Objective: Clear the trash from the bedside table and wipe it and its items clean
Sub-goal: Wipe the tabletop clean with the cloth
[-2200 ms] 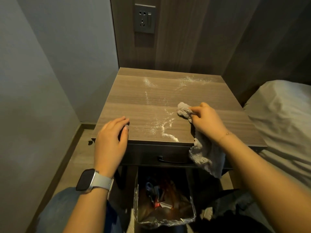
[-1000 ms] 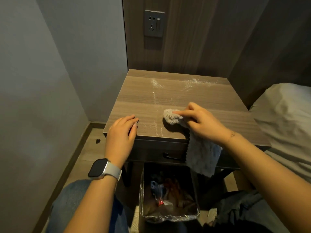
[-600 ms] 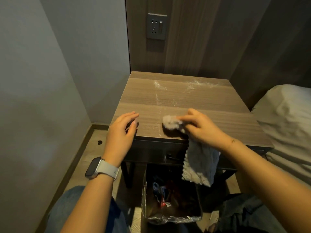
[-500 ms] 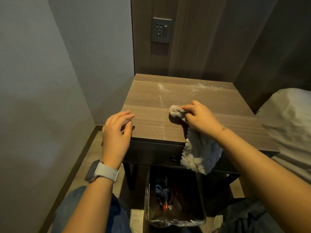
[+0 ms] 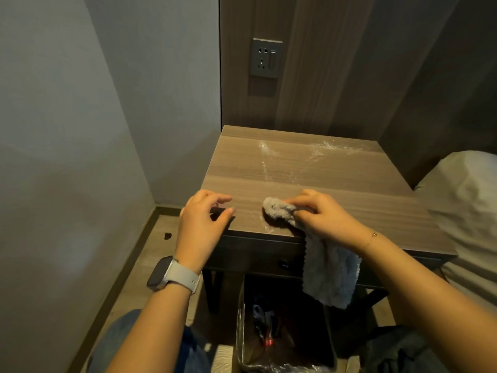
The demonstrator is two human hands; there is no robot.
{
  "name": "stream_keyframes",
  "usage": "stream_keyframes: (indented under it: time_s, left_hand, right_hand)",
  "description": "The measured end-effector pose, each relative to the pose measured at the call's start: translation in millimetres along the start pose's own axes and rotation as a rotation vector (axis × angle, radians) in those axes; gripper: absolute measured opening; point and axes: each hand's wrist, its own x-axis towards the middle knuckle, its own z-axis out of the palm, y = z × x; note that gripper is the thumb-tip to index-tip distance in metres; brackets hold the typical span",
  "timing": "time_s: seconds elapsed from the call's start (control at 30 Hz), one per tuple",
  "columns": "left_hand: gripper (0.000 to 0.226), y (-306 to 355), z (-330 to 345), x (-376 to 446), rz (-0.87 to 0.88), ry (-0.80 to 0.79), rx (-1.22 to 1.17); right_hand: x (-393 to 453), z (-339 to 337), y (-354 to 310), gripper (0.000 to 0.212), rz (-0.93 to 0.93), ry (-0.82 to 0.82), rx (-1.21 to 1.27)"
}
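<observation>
1. Right hand (image 5: 324, 216): gripped a bunched corner of the grey cloth (image 5: 326, 273) and pressed it onto the front part of the worktop (image 5: 349, 184), near the front edge; wad kept small, probably to gather powder rather than spread it.
2. Cloth, loose end: draped over the front edge, hanging before the drawer front (image 5: 258, 254).
3. Left hand (image 5: 200, 224): held nothing, fingers loosely curled, poised at the front-left corner of the worktop; contact with the surface could not be told; placed, apparently, to catch or steady.
4. White powder (image 5: 318, 150): streaked across the rear of the worktop, with a thinner trail running toward the cloth; rear patches not yet wiped.
5. Lined bin (image 5: 242, 332): set on the floor directly below the front edge, trash visible inside; positioned, presumably, to receive powder swept off the edge.
6. Wall socket (image 5: 265, 57) behind; pillow (image 5: 468, 200) just beside the worktop at right.
</observation>
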Motion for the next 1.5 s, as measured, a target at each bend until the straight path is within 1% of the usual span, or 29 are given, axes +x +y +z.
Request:
stream_keyframes:
  time_s: [0.07, 0.13, 0.23, 0.3, 0.33, 0.4, 0.5, 0.53, 0.57, 0.6, 0.63, 0.7, 0.73, 0.8, 0.83, 0.9, 1.0, 1.1, 1.17, 1.23, 1.3, 1.37, 1.4, 1.43, 1.5]
  left_hand:
    - [0.019, -1.6, 3.2, 12.5, 0.006, 0.025, 0.049]
    - [0.02, -2.2, 8.2, 29.1, -0.015, 0.021, 0.099]
    - [0.026, -0.4, 21.1, 57.0, -0.097, -0.071, 0.157]
    - [0.03, 1.1, 31.1, 75.3, -0.154, -0.142, 0.213]
    - [0.031, 1.5, 35.9, 83.2, -0.178, -0.171, 0.241]
    - [0.033, 1.8, 45.3, 96.7, -0.197, -0.212, 0.299]
    - [0.033, 2.0, 56.9, 114.4, -0.192, -0.247, 0.389]
    - [0.034, 1.6, 59.1, 120.8, -0.198, -0.259, 0.398]
    - [0.034, 0.2, 60.2, 127.7, -0.208, -0.27, 0.387]
    - [0.035, -1.6, 60.4, 133.4, -0.216, -0.276, 0.368]
    - [0.035, -3.9, 60.5, 137.3, -0.215, -0.275, 0.354]
    - [0.035, -8.0, 61.6, 137.3, -0.186, -0.243, 0.37]
    - [0.035, -9.3, 63.1, 135.2, -0.164, -0.22, 0.395]
    - [0.036, -10.7, 66.6, 132.3, -0.149, -0.18, 0.417]
    - [0.035, -11.4, 67.7, 132.7, -0.156, -0.161, 0.402]
    - [0.034, -13.0, 68.5, 136.3, -0.162, -0.133, 0.367]
    - [0.033, -14.7, 69.0, 138.7, -0.156, -0.126, 0.355]
    - [0.034, -13.4, 68.3, 137.7, -0.157, -0.128, 0.353]
    - [0.034, -12.2, 67.4, 137.3, -0.156, -0.13, 0.344]
    - [0.034, -11.8, 67.2, 136.9, -0.157, -0.133, 0.347]
    - [0.034, -11.6, 67.8, 136.5, -0.159, -0.126, 0.35]
    - [0.034, -11.5, 67.9, 136.9, -0.16, -0.117, 0.341]
    - [0.034, -11.8, 68.0, 137.0, -0.162, -0.116, 0.334]
    - [0.034, -12.6, 67.9, 137.4, -0.164, -0.117, 0.326]
    - [0.034, -13.6, 69.0, 137.8, -0.168, -0.109, 0.317]
  right_hand:
    - [7.8, -12.1, 15.2, 0.039, 0.059, 0.129, -0.056]
    - [18.7, -25.1, 39.6, 0.04, 0.158, 0.236, -0.176]
    - [35.6, -42.5, 86.7, 0.042, 0.37, 0.326, -0.291]
    - [47.6, -45.7, 108.3, 0.041, 0.479, 0.336, -0.34]
    - [53.0, -42.9, 111.0, 0.039, 0.494, 0.324, -0.369]
    - [60.7, -32.3, 102.7, 0.034, 0.426, 0.289, -0.408]
    - [58.1, -21.9, 83.4, 0.035, 0.158, 0.15, -0.325]
    - [54.3, -24.1, 82.1, 0.037, 0.096, 0.105, -0.261]
    - [52.6, -29.9, 85.9, 0.037, 0.071, 0.098, -0.208]
    - [53.8, -38.7, 93.7, 0.037, 0.087, 0.145, -0.178]
    - [58.6, -50.0, 107.9, 0.035, 0.136, 0.241, -0.166]
    - [73.5, -79.5, 150.4, 0.033, 0.329, 0.424, -0.201]
    - [80.6, -95.0, 173.6, 0.031, 0.446, 0.448, -0.241]
    - [91.4, -116.3, 212.1, 0.031, 0.655, 0.419, -0.315]
    - [96.4, -119.7, 223.0, 0.031, 0.718, 0.404, -0.341]
    - [110.1, -111.6, 224.3, 0.03, 0.729, 0.395, -0.384]
    - [133.4, -82.4, 192.6, 0.026, 0.569, 0.368, -0.384]
    - [134.1, -61.9, 163.8, 0.027, 0.352, 0.295, -0.298]
    - [120.2, -69.6, 164.6, 0.028, 0.318, 0.325, -0.161]
    - [108.9, -90.1, 190.3, 0.029, 0.405, 0.437, -0.093]
    - [107.1, -115.9, 229.3, 0.029, 0.549, 0.534, -0.137]
    - [114.0, -135.3, 262.7, 0.032, 0.72, 0.535, -0.174]
    - [120.9, -139.2, 271.9, 0.033, 0.767, 0.527, -0.199]
    - [130.2, -139.6, 276.4, 0.033, 0.785, 0.519, -0.24]
    - [152.1, -130.8, 264.6, 0.034, 0.772, 0.493, -0.332]
